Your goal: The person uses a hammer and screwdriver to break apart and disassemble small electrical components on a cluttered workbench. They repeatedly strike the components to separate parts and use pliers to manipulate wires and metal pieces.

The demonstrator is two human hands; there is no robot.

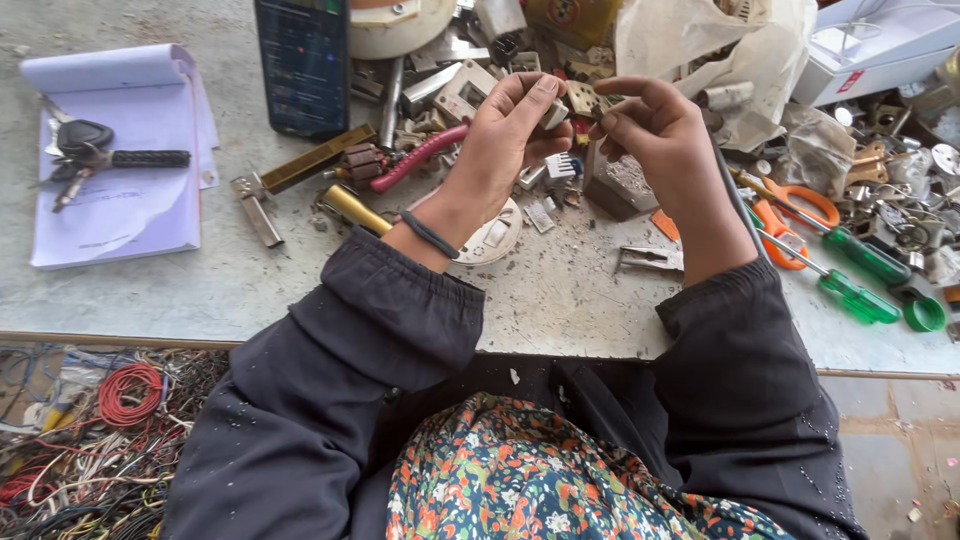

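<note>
Way off to the left of the fingers, keys (pixel 85 150) sit on a notepad (pixel 110 170). Left hand (pixel 505 140) has its fingers pinched around a small white part (pixel 553 115), held up above the surface (pixel 560 295). Right hand (pixel 660 140) curls its fingertips in against that part; can't tell if it's gripping. Green screwdrivers (pixel 850 275) lie right.

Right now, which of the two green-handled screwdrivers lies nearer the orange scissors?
The upper green screwdriver: its shaft runs right beside the orange scissors; the lower green screwdriver lies closer to the table edge.
</note>
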